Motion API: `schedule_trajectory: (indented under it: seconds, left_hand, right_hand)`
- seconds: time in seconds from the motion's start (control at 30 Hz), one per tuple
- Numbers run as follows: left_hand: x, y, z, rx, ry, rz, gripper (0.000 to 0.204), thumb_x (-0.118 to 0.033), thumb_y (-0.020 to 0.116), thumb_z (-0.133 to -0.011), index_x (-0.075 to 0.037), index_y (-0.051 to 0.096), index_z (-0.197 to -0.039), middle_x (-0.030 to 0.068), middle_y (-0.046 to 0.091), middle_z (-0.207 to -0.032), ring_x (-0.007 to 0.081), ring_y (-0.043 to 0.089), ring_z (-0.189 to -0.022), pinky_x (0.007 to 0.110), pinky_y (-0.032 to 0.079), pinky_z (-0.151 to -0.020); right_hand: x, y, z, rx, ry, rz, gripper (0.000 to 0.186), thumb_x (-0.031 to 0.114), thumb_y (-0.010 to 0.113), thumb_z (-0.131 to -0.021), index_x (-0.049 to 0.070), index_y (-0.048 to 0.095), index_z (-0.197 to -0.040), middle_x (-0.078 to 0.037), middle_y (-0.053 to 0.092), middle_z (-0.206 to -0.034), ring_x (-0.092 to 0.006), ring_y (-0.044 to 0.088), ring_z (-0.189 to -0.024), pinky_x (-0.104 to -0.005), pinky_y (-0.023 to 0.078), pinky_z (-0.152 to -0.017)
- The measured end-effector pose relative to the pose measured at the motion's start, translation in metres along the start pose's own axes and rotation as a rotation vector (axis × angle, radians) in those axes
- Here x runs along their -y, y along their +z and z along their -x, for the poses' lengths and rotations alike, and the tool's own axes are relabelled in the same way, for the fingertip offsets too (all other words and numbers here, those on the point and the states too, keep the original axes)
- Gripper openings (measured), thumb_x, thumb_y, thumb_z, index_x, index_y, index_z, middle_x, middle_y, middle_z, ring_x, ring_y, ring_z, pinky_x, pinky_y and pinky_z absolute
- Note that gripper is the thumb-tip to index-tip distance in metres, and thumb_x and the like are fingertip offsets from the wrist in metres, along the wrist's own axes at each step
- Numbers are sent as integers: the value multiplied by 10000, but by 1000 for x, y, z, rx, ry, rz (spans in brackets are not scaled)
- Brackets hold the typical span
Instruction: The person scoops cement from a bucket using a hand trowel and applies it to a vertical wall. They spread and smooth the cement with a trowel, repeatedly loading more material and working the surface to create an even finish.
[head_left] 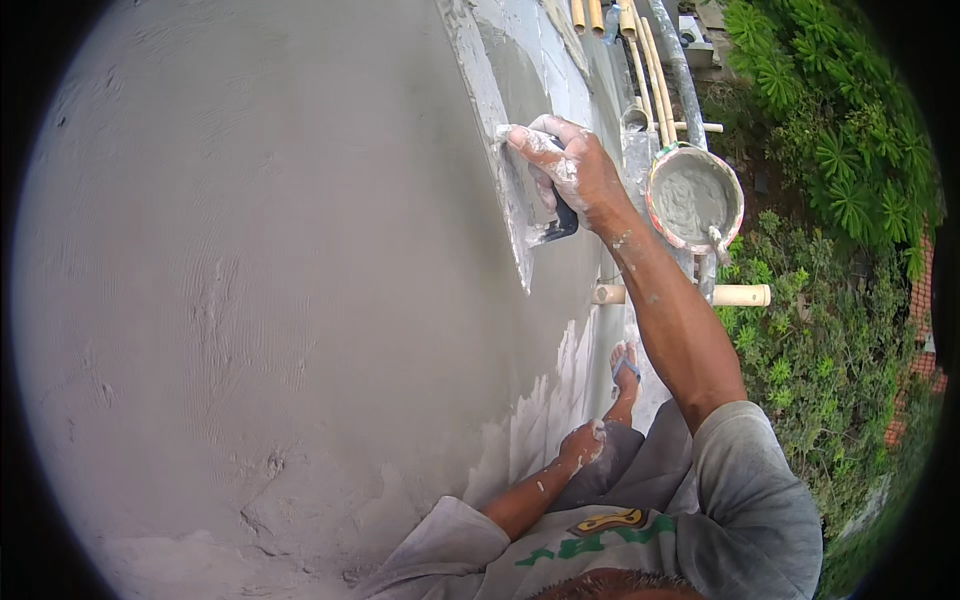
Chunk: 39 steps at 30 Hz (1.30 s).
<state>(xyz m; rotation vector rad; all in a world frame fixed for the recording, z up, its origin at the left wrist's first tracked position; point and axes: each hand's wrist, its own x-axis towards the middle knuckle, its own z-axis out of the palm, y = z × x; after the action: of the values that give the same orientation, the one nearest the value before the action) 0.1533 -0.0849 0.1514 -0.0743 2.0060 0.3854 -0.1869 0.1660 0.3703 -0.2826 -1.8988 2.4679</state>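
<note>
My right hand (570, 170) grips the dark handle of a long plastering trowel (514, 205), fingers wrapped round it. The trowel's plaster-smeared blade lies along the wall (330, 220), which is covered with wet grey plaster. White plaster coats my right thumb and knuckles. Lower down, my left hand (583, 445) is held closed in front of my thigh, with pale plaster on it. Whatever its curled fingers may hold is hidden. Right of my right wrist stands a round bucket (654, 212) of wet grey plaster, with a plaster-caked piece at its rim.
Bamboo poles (655, 75) and a grey metal pole (680, 70) run beside the wall. A bamboo crosspiece (740, 295) sticks out below the bucket. My sandalled foot (625, 362) is on a narrow plank. Green trees (840, 150) lie beyond and below. Ragged pale patches (545, 410) edge the plaster.
</note>
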Motion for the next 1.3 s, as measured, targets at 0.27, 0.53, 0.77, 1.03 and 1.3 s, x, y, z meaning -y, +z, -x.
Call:
schedule_trajectory:
  seconds: [0.27,0.53,0.77,1.03,1.3]
  left_hand:
    - [-4,-1,3,-49,-29,65,393,-324,506,-897,-83,537,-1206,185,636,-1110,363,584,-1073,432,441,-917]
    - [21,34,4,-78,-25,116,346,-313,522,-898,-104,548,-1172,180,658,-1026,371,620,-981,446,473,-839]
    - [5,30,4,-145,57,219,345,-328,529,-899,-117,550,-1170,173,669,-979,370,631,-952,453,477,-825]
    - [21,35,14,-79,-65,173,370,-342,522,-899,-122,545,-1196,191,654,-1051,376,608,-1024,443,465,-877]
    - [18,20,13,-99,-81,178,377,-359,520,-890,-120,555,-1180,209,644,-1059,391,598,-1031,462,459,-883]
  right_hand:
    - [-2,44,-92,-201,-318,287,639,587,629,-822,-43,640,-922,-114,579,-616,-183,580,-533,-392,472,-561]
    - [-108,21,-142,-284,134,232,519,465,688,-826,-38,588,-745,-86,516,-538,-188,473,-392,-356,363,-379]
    - [-229,-2,-64,-323,686,-40,459,487,650,-843,67,549,-688,-27,459,-508,-163,414,-365,-346,336,-352]
    - [-119,3,-78,-20,512,-486,394,488,633,-844,113,533,-772,27,406,-532,-111,360,-383,-293,333,-392]
    - [42,36,-58,109,73,-233,348,401,609,-891,65,594,-800,18,414,-534,-100,374,-386,-271,311,-391]
